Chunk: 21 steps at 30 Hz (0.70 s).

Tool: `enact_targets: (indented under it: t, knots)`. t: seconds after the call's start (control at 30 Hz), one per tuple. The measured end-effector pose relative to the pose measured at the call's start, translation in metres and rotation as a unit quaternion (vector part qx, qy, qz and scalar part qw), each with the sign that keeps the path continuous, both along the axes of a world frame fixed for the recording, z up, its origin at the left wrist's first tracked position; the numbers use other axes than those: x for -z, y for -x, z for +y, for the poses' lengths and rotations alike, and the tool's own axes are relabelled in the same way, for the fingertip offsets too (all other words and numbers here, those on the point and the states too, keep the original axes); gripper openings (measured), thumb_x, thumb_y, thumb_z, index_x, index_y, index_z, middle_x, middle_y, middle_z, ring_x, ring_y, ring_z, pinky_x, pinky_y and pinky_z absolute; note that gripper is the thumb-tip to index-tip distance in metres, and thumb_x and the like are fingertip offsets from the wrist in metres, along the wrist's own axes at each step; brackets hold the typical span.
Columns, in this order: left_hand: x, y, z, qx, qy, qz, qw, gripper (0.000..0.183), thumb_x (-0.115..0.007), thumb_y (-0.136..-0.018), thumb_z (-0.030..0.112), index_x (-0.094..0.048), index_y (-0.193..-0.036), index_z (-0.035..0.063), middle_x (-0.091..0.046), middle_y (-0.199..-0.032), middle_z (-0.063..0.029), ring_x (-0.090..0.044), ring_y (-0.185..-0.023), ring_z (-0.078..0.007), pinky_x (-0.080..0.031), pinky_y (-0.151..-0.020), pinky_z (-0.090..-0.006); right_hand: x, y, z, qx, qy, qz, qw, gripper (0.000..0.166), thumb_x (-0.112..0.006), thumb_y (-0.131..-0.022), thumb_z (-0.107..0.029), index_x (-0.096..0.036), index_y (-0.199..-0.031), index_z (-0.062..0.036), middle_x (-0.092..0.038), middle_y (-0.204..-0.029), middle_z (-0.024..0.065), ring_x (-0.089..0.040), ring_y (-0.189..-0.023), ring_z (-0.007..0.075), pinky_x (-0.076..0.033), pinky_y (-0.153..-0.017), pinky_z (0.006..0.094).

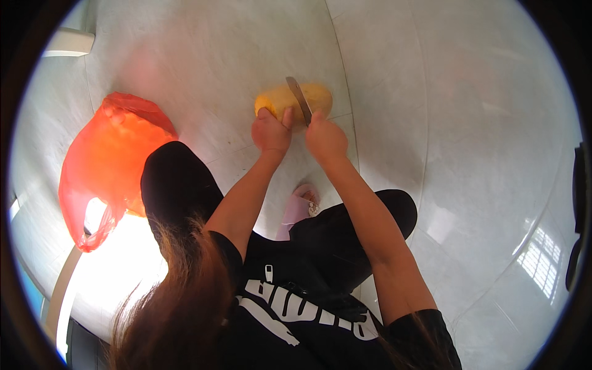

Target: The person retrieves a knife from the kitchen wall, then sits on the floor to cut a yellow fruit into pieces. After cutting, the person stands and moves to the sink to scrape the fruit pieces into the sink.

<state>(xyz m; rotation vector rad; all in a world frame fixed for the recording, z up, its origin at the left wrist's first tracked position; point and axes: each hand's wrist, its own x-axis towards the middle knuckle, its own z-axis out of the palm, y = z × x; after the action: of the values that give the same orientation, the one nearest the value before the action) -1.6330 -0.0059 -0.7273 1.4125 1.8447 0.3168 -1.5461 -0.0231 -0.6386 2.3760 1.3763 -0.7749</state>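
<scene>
A long yellowish squash or pumpkin lies on its side on the floor in front of me. Its left end shows brighter orange-yellow, as if the skin is off there or it is cut. My left hand grips the near side of that left part, thumb and fingers spread over it. In my right hand is the handle of a kitchen knife. The blade lies across the middle of the squash, its tip pointing away from me. Whether it has cut into the flesh, I cannot tell.
A red plastic bag with bulky contents stands on the pale tiled floor beside my left knee. One pink slipper shows between my knees. At the upper left is a pale furniture leg; dark objects sit at the right rim.
</scene>
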Motion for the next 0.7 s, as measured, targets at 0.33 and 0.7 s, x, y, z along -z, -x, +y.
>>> enact_targets:
  t: [0.33, 0.7]
  knots:
    - [-0.001, -0.009, 0.003, -0.119, 0.072, 0.029, 0.99, 0.059, -0.05, -0.073, 0.054, -0.051, -0.09, -0.0029, -0.061, -0.082, -0.0193, -0.059, -0.077, -0.0355, -0.046, -0.066, -0.0431, 0.015, 0.005, -0.029, -0.078, -0.079, -0.013, 0.994, 0.011, -0.046, -0.076, -0.01, -0.045, -0.084, -0.002, -0.06, -0.069, 0.0174, -0.061, -0.064, 0.0328, -0.049, -0.054, 0.0407]
    - [-0.006, -0.019, 0.046, -0.173, 0.088, 0.023, 0.981, 0.061, -0.054, -0.069, 0.054, -0.053, -0.087, -0.0043, -0.061, -0.081, -0.0193, -0.06, -0.076, -0.0332, -0.046, -0.068, -0.0404, -0.017, 0.002, 0.056, -0.006, 0.007, 0.04, 0.999, 0.015, -0.051, -0.076, -0.01, -0.056, -0.089, -0.0031, -0.062, -0.087, 0.0158, -0.06, -0.081, 0.0315, -0.048, -0.065, 0.0407]
